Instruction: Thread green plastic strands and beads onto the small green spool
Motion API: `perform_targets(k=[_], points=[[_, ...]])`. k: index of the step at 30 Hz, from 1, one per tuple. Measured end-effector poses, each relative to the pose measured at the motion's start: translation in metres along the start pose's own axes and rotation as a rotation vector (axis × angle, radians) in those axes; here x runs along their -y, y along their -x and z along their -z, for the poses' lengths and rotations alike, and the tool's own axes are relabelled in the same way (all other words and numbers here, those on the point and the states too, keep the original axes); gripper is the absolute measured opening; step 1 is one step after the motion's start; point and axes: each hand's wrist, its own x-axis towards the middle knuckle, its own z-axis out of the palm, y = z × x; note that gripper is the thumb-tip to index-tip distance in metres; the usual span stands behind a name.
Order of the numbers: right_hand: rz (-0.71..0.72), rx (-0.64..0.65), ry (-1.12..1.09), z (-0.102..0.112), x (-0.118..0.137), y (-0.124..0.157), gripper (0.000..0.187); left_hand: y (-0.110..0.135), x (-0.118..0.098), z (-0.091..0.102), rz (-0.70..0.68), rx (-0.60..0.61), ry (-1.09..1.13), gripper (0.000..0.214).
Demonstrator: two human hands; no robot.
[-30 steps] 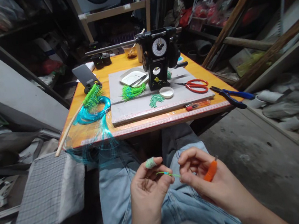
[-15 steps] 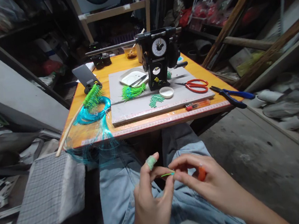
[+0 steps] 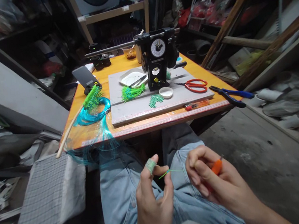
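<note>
My left hand (image 3: 154, 200) pinches a short bright green strand (image 3: 163, 175) with a small blue knot on it, between thumb and a finger. A pale green wrap (image 3: 150, 165) covers part of one finger, which points up. To the right, my right hand (image 3: 215, 182) is closed, with an orange-handled tool (image 3: 216, 167) tucked in its palm; a small tip shows at its end. A thin green thread stretches from the strand toward the right fingertips, where its end is hidden. Both hands are above my lap.
On the wooden table (image 3: 121, 62), a grey board (image 3: 119, 112) carries a black dial machine (image 3: 156, 60), green bundle (image 3: 133, 92), beads (image 3: 155, 100), white dish (image 3: 166, 92) and red scissors (image 3: 195, 86). Blue pliers (image 3: 231, 94) lie right; teal line coils (image 3: 95, 113) and a wooden stick (image 3: 68, 132) left.
My right hand has moved right, away from the left, and thin thread now spans the gap. The orange tool shows more clearly. My left hand keeps its pinch nearly in place.
</note>
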Motion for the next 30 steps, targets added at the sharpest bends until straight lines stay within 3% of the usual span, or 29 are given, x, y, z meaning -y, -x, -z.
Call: perform_targets(k=[2,5,7,9,13,16,20,22,26,30], points=[[0.012,-0.020,0.221,0.004,0.000,-0.001,0.012,0.001,-0.001,-0.003,-0.012,-0.083,0.042,0.063],[0.256,-0.018,0.654,0.010,-0.002,-0.004,0.013,0.006,-0.002,-0.006,0.005,-0.201,0.105,0.055],[0.415,-0.023,0.792,0.015,-0.002,-0.005,0.015,0.008,-0.003,-0.005,0.056,-0.183,0.178,0.051],[0.497,-0.056,0.851,0.019,-0.001,-0.003,0.022,0.008,-0.003,0.000,0.159,-0.036,0.328,0.057],[0.579,-0.089,0.957,0.026,0.002,0.003,0.034,0.000,0.000,0.009,0.360,0.333,0.715,0.090],[0.608,-0.069,1.006,0.027,0.001,0.008,0.038,-0.008,-0.002,0.008,0.492,0.376,0.849,0.064],[0.599,-0.039,1.020,0.028,-0.004,0.011,0.043,-0.016,-0.006,0.000,0.683,0.286,0.697,0.017],[0.611,-0.059,1.047,0.029,-0.005,0.010,0.041,-0.016,-0.007,-0.003,0.657,0.256,0.590,0.006],[0.639,-0.153,1.076,0.029,-0.002,0.005,0.031,-0.014,-0.003,-0.004,0.437,0.174,0.388,0.005],[0.535,-0.117,1.014,0.022,-0.001,0.001,0.020,-0.008,0.002,-0.006,0.268,0.085,0.283,0.011]])
